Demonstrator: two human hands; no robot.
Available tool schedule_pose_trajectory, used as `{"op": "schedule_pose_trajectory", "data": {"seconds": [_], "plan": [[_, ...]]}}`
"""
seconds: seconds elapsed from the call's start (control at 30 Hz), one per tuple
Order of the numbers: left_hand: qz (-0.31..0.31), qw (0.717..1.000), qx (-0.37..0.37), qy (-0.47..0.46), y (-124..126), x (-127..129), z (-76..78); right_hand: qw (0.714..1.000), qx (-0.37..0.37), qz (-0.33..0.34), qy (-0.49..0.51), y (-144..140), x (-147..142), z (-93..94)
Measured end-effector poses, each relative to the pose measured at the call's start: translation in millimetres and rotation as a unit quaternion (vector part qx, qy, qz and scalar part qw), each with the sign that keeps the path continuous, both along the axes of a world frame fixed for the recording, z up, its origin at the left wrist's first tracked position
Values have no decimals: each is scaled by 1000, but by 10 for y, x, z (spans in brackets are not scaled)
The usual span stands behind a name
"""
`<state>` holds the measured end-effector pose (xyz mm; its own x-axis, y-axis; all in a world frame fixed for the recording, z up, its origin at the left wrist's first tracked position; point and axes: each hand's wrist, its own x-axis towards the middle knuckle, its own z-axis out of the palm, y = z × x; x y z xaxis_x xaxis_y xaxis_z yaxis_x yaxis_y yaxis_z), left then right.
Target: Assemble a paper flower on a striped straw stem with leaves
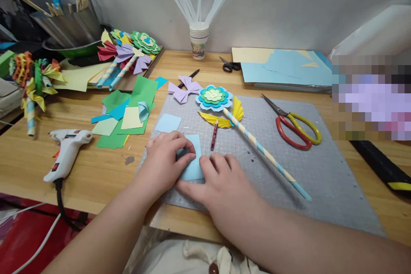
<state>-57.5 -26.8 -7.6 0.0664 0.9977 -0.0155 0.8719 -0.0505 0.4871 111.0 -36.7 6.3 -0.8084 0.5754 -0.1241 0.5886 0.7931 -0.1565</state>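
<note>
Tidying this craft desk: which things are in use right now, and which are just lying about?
In use: left hand, right hand, blue paper, cutting mat.

Lying about: glue gun, red scissors, black scissors, paper flower, scraps, cup.

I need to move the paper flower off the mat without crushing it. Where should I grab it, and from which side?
Take the paper flower by its striped stick, about midway along, probably from above. The stick lies flat on the cutting mat, running from the flower head toward the near right, with bare mat on both sides there. The layered petals and yellow fan leaves look easy to crush, so keep off that end.
</note>
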Motion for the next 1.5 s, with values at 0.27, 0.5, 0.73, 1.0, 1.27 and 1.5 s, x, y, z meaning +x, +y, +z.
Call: {"op": "schedule_pose_trajectory", "data": {"seconds": [0.27, 0.5, 0.73, 1.0, 1.27, 1.5], "plan": [[-4, 1000, 9, -5, -23, -16, -23, 997, 18, 3, 72, -99, 236, -117], [-15, 1000, 25, -3, -32, -34, -47, 990, 26, 5, 137, -161, 396, -208], [-108, 990, 93, 3, -259, -60, 78, 992, 23, 41, 117, -35, 350, -104], [-283, 936, 148, 148, -565, -154, -3, 980, -52, 39, 189, 124, 444, -145], [-285, 920, 149, 222, -541, -166, 71, 979, -46, 37, 194, 82, 411, -158], [-272, 923, 166, 217, -596, -330, 106, 982, -61, 36, 175, 94, 403, -143]]}}
